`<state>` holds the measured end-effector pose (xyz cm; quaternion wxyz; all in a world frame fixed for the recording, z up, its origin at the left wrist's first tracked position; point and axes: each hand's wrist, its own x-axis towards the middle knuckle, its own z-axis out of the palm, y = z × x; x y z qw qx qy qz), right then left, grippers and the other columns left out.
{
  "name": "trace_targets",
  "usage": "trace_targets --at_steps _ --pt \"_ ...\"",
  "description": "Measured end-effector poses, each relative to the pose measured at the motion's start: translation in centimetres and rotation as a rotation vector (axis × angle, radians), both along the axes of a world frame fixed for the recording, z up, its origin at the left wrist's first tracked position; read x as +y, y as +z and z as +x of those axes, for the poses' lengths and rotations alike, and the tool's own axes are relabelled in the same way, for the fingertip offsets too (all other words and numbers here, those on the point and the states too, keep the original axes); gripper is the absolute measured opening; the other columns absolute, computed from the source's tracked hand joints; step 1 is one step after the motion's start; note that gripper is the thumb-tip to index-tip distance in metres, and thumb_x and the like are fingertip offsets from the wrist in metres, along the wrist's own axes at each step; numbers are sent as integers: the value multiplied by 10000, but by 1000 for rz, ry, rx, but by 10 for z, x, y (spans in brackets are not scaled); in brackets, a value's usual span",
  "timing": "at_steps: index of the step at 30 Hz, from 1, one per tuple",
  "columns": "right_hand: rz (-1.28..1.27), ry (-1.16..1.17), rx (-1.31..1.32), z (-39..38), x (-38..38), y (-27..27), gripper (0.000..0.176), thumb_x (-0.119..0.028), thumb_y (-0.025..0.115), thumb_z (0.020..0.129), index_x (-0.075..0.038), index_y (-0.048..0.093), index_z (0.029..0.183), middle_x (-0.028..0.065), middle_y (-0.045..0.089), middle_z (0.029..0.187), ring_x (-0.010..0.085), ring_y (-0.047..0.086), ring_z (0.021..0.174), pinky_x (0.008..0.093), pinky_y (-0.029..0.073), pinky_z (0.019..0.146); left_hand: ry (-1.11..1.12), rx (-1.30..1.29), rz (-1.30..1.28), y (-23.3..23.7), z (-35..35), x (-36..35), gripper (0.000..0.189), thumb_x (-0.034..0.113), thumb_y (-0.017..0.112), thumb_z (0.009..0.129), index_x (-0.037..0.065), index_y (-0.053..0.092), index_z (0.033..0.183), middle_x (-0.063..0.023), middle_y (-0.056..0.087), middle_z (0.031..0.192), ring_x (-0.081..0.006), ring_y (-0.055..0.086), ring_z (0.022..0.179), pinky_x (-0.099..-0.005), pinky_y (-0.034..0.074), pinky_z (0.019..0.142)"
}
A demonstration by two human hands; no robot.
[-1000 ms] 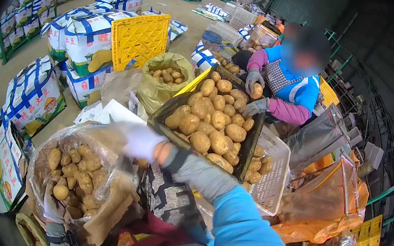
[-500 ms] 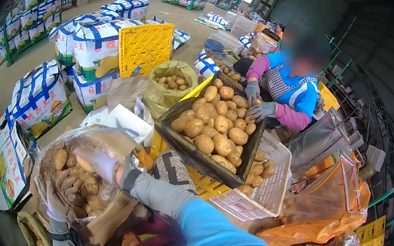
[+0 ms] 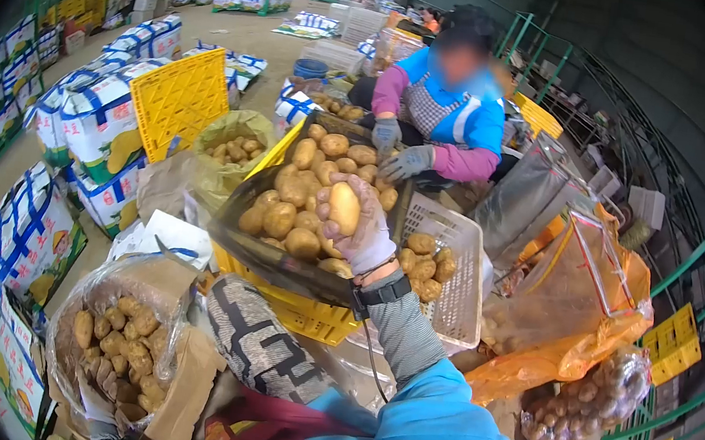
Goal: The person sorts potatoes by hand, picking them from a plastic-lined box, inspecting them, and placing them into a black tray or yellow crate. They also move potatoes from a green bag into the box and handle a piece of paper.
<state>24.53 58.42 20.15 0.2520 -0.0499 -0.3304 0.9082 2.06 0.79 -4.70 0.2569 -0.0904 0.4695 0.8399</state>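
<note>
My right hand [image 3: 364,235], in a light glove with a dark band at the wrist, is closed around a potato [image 3: 342,208]. It is above a dark crate [image 3: 277,259] heaped with potatoes. My left hand [image 3: 104,392], also gloved, rests at the near side of a cardboard box [image 3: 187,384] lined with clear plastic. Its fingers are stretched over the potatoes [image 3: 127,337] in that box, partly blending in with them. Across the dark crate, a co-worker's two grey-gloved hands [image 3: 408,163] are at its far edge.
A white basket [image 3: 461,299] with potatoes stands right of the dark crate, which sits on a yellow crate [image 3: 293,309]. Behind are a greenish sack [image 3: 210,163] of potatoes and an upright yellow crate [image 3: 178,97]. An orange bag [image 3: 567,334] lies right; packed white bags [image 3: 35,225] stand left.
My right hand has moved from the cardboard box over to the dark crate, where it grips a potato. The left hand stays at the box. The view has swung to the right.
</note>
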Motion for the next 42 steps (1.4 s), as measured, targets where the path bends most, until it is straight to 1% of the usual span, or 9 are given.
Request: trace_targets --at_steps 7,11,14,19,21,25,30,35,42 --pt "349 -501 -131 89 11 27 243 -250 593 972 -70 587 1134 87 654 957 123 621 737 198 474 525 112 -202 -226 -11 4 -1 631 673 487 910 171 552 1288 -54 635 1111 -164 593 754 -233 464 548" --pt "1028 -1162 34 138 -16 102 291 -28 680 888 -16 597 1166 113 661 1081 153 648 960 257 553 765 21 -177 -166 41 41 10 560 481 480 964 114 491 1387 -115 499 1412 -264 452 1296 -439 312 1141" --pt "1819 -1759 209 193 1 181 309 -84 659 927 0 577 1213 168 648 1169 246 638 1029 377 535 914 -98 -62 -212 17 28 -12 835 620 510 905 220 202 1570 -108 235 1606 -253 191 1486 -543 87 1219" --pt "2073 -2413 -765 270 157 295 566 -332 726 869 -113 543 1357 194 560 1333 343 527 1250 433 421 1048 76 -123 -161 -29 15 -29 481 614 498 939 165 549 1103 -9 581 777 -146 465 523 -239 349 413" --pt "1318 -2062 -1731 266 181 284 684 -495 699 832 -157 514 1397 203 481 1424 353 454 1324 423 374 1087 261 -168 -314 -10 29 -13 553 614 507 935 136 535 1213 -35 574 858 -159 496 578 -259 342 424" --pt "1722 -1612 -926 263 285 202 645 -432 707 805 -115 564 1348 218 592 1300 369 508 1272 410 407 1059 98 -109 -269 -31 24 -36 708 703 481 891 153 491 1336 -66 603 1063 -185 564 726 -278 406 518" --pt "1272 -932 -892 157 257 44 453 -268 709 879 -1 623 1235 130 697 1045 213 652 921 329 514 806 85 -60 -206 20 46 -16 675 595 579 884 107 437 1328 -22 477 837 -132 459 633 -243 368 483" --pt "1460 -231 -1072 118 213 -59 475 -340 670 874 -36 638 1238 148 696 1149 246 659 1067 332 501 920 60 -67 -148 -17 32 -46 696 687 511 894 147 484 1332 -63 614 1031 -183 568 690 -258 405 526" --pt "1625 -4 -1411 86 104 -34 510 -408 633 902 -60 610 1274 161 642 1261 305 597 1189 363 461 1001 57 -40 -253 -3 37 -34 686 682 509 896 143 500 1321 -48 616 1020 -169 589 698 -264 434 529"
